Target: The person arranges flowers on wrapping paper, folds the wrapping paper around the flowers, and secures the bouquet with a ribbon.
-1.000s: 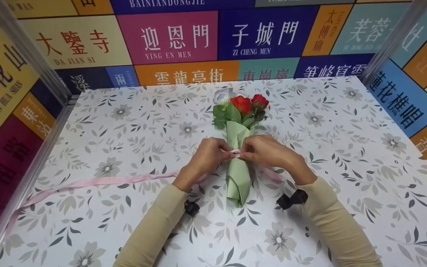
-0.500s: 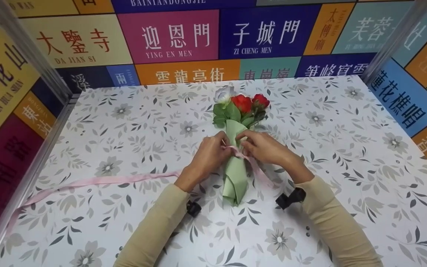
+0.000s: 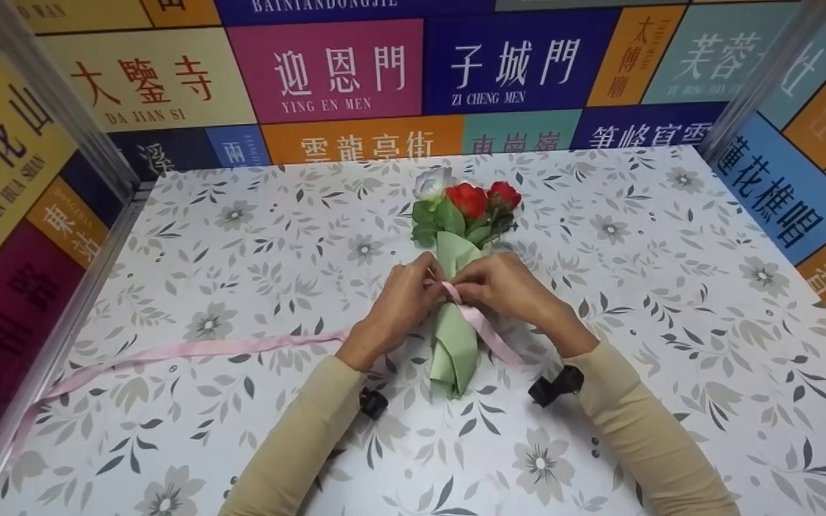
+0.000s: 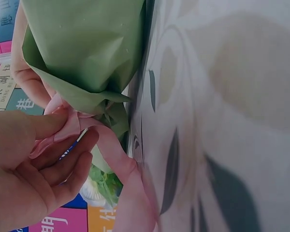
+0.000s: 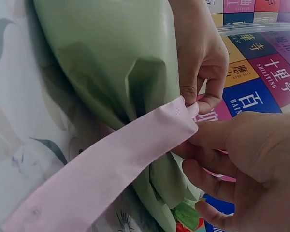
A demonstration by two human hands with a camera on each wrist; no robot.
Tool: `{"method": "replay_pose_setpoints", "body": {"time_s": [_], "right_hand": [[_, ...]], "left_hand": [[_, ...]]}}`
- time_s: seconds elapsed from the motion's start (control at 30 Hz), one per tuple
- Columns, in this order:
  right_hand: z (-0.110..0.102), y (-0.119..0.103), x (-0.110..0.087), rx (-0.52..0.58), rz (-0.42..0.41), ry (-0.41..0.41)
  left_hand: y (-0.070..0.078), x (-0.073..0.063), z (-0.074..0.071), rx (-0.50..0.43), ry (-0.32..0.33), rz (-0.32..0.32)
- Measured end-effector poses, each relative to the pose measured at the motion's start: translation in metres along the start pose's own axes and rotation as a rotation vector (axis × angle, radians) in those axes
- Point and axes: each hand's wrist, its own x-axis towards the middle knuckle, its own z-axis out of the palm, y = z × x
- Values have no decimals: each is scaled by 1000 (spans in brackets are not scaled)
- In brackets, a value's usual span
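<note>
A bouquet lies on the table, its stems rolled in pale green wrapping paper (image 3: 454,347). Two red roses (image 3: 467,201), a whitish flower (image 3: 432,185) and green leaves show at its far end. Around the paper's waist runs a pink ribbon (image 3: 486,331), which gathers the paper into creases in both wrist views. My left hand (image 3: 400,295) pinches the ribbon between thumb and fingers at the bouquet's left side. From the right, my right hand (image 3: 510,288) pinches the ribbon (image 5: 121,145) just above the paper, with its other fingers loosely curled. The fingertips of both hands nearly meet there.
A long ribbon tail (image 3: 205,349) stretches left across the floral-patterned tabletop (image 3: 298,444) to its left edge. Coloured panels (image 3: 341,72) with lettering stand behind and at both sides. A black wrist camera (image 3: 556,387) sits below the right wrist.
Both hands held the ribbon low at the bouquet's middle; the right then loosened, dropping its end to the right, and now pinches the ribbon again beside the left. The paper's lower end shifted slightly left.
</note>
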Motion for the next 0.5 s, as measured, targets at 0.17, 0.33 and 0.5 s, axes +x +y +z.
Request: {"method": "replay_pose_setpoints", "body": {"time_s": [0.17, 0.33, 0.5], "right_hand": [[-1, -1, 0, -53, -20, -10], [-2, -1, -1, -75, 3, -8], [-5, 1, -2, -82, 57, 12]], "left_hand": [[-2, 1, -4, -35, -25, 11], [-5, 4, -16, 60, -96, 56], [-8, 5, -28, 109, -211, 95]]}}
